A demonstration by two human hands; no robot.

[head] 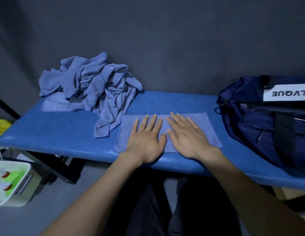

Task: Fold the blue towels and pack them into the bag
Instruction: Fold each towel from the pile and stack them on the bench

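A folded blue towel [206, 126] lies flat on the blue padded bench [59, 132], near its front edge. My left hand [146, 137] and my right hand [185, 137] both press on it side by side, palms down with straight, spread fingers. A heap of crumpled blue towels [90, 86] sits at the bench's back left, one towel trailing down toward the folded one. A dark navy bag [260, 116] with a white label stands on the right end of the bench.
A dark grey wall rises behind the bench. A white bin [13, 183] with green contents stands on the floor at lower left. Something yellow [1, 126] shows at the left edge. My dark-trousered legs are below the bench.
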